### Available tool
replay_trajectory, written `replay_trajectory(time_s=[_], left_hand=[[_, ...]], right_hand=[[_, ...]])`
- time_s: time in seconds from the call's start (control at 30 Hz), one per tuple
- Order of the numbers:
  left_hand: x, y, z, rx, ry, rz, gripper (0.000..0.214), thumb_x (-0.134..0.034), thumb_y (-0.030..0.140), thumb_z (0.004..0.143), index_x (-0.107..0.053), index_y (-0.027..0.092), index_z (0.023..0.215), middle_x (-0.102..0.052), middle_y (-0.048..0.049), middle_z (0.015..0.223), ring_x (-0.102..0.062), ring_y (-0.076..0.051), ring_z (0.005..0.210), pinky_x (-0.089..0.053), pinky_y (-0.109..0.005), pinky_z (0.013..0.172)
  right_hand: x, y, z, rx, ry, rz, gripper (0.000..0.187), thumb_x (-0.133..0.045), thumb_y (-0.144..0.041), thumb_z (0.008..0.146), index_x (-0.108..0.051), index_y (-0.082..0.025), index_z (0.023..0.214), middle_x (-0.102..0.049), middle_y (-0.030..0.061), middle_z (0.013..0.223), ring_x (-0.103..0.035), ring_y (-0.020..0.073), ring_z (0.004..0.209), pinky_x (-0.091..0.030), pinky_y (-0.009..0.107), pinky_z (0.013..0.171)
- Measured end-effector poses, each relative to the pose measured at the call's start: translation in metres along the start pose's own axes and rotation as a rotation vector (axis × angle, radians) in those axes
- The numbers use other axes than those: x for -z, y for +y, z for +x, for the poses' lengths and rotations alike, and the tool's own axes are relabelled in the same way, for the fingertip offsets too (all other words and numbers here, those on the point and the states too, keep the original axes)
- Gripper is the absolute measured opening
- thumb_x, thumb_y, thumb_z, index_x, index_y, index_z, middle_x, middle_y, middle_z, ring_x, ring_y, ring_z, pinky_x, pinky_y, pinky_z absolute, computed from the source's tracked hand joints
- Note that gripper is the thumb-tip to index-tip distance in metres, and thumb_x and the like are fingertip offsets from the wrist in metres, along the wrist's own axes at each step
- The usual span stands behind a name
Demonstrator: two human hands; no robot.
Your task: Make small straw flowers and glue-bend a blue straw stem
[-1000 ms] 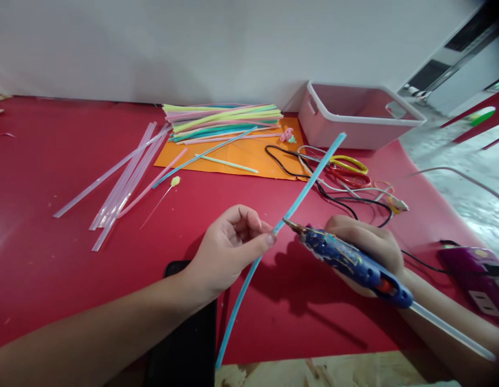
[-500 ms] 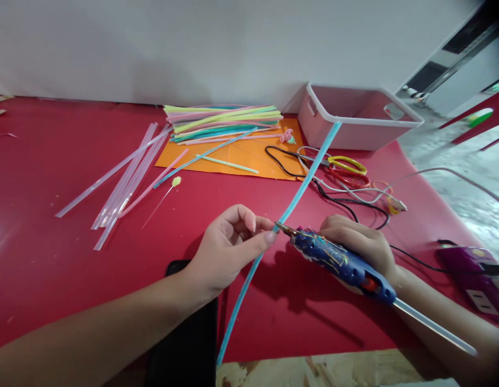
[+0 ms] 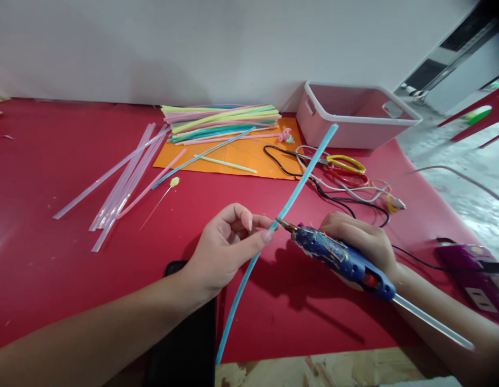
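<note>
Blue pipe cleaner (image 3: 308, 179) slanted above the red table (image 3: 72, 279), pinched between the thumb and a finger of the left hand (image 3: 225, 250), whose other fingers curled loosely, its upper end towards the pink box (image 3: 354, 131) and its lower end by the table's near edge. The right hand (image 3: 366, 242) was wrapped round the glue gun (image 3: 334, 252), its fingers bent and partly hidden, with the nozzle (image 3: 287, 225) at the pipe cleaner just above that pinch, though whether they touched could not be told. Beyond lay pink sticks (image 3: 126, 185), a bundle (image 3: 221, 123) of pipe cleaners on an orange sheet (image 3: 282, 169), and scissors (image 3: 348, 163) beside a white cable (image 3: 398, 204).
</note>
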State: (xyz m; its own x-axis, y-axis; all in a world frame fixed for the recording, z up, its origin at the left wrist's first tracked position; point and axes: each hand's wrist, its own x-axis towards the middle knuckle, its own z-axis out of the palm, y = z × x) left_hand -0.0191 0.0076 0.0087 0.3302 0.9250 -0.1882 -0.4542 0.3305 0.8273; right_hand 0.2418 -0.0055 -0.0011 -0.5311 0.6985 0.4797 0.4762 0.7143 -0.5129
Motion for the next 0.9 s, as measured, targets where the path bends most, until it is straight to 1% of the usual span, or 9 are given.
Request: replay_trajectory(time_s=[0.17, 0.37, 0.47, 0.57, 0.63, 0.77, 0.9], left_hand=[[0.0011, -0.0006, 0.0004, 0.004, -0.015, -0.012, 0.033, -0.08, 0.01, 0.073, -0.048, 0.018, 0.072, -0.073, 0.0037, 0.084, -0.062, -0.004, 0.068, -0.047, -0.016, 0.067], [0.0012, 0.0003, -0.0006, 0.007, -0.011, -0.006, 0.032, -0.08, 0.01, 0.073, -0.049, 0.019, 0.073, -0.074, 0.003, 0.085, -0.063, -0.005, 0.069, -0.047, -0.017, 0.068], [0.0014, 0.0001, -0.0007, 0.002, -0.018, -0.004, 0.03, -0.079, 0.009, 0.074, -0.05, 0.019, 0.074, -0.074, 0.0033, 0.085, -0.063, -0.004, 0.067, -0.047, -0.016, 0.067], [0.0018, -0.0004, -0.0008, 0.001, -0.029, -0.009, 0.03, -0.079, 0.009, 0.075, -0.051, 0.018, 0.074, -0.074, 0.0036, 0.086, -0.062, -0.003, 0.066, -0.047, -0.015, 0.065], [0.002, -0.0008, -0.0009, -0.002, -0.033, -0.013, 0.029, -0.079, 0.008, 0.075, -0.051, 0.018, 0.075, -0.075, 0.0036, 0.086, -0.062, -0.003, 0.066, -0.047, -0.015, 0.066], [0.0026, -0.001, -0.001, 0.006, -0.034, -0.019, 0.027, -0.078, 0.008, 0.076, -0.053, 0.018, 0.076, -0.075, 0.0028, 0.086, -0.063, -0.003, 0.068, -0.048, -0.015, 0.067], [0.0023, -0.0005, -0.0011, 0.006, -0.04, -0.024, 0.026, -0.077, 0.007, 0.077, -0.053, 0.017, 0.077, -0.075, 0.0024, 0.087, -0.063, -0.003, 0.069, -0.048, -0.014, 0.068]], right_hand=[[0.0024, 0.0002, 0.0011, 0.022, -0.031, -0.024, 0.028, -0.063, -0.015, 0.076, -0.059, -0.023, 0.103, -0.062, 0.0047, 0.075, -0.06, 0.0214, 0.064, -0.047, 0.034, 0.059], [0.0024, 0.0023, -0.0012, -0.015, -0.043, -0.026, 0.029, -0.064, -0.016, 0.078, -0.058, -0.026, 0.105, -0.062, 0.004, 0.077, -0.06, 0.0214, 0.066, -0.049, 0.036, 0.061], [0.0034, 0.0035, -0.0026, -0.014, -0.036, -0.026, 0.029, -0.065, -0.017, 0.077, -0.059, -0.025, 0.104, -0.061, 0.0035, 0.076, -0.059, 0.0201, 0.065, -0.048, 0.034, 0.059], [0.0048, 0.003, -0.0031, -0.015, -0.061, -0.045, 0.032, -0.068, -0.015, 0.075, -0.058, -0.023, 0.105, -0.06, 0.0038, 0.076, -0.058, 0.0198, 0.065, -0.047, 0.032, 0.058], [0.0049, 0.0015, -0.0024, -0.02, -0.058, -0.06, 0.03, -0.067, -0.015, 0.076, -0.057, -0.022, 0.104, -0.058, 0.0043, 0.077, -0.058, 0.0197, 0.065, -0.046, 0.032, 0.059], [0.0035, -0.0018, 0.0009, -0.002, 0.01, -0.05, 0.017, -0.062, -0.017, 0.083, -0.057, -0.019, 0.099, -0.057, 0.0045, 0.075, -0.055, 0.0181, 0.064, -0.043, 0.03, 0.058], [0.0028, 0.0004, 0.0009, 0.043, -0.002, 0.015, 0.016, -0.061, -0.016, 0.085, -0.058, -0.016, 0.102, -0.058, 0.0063, 0.076, -0.056, 0.018, 0.067, -0.045, 0.031, 0.061]])
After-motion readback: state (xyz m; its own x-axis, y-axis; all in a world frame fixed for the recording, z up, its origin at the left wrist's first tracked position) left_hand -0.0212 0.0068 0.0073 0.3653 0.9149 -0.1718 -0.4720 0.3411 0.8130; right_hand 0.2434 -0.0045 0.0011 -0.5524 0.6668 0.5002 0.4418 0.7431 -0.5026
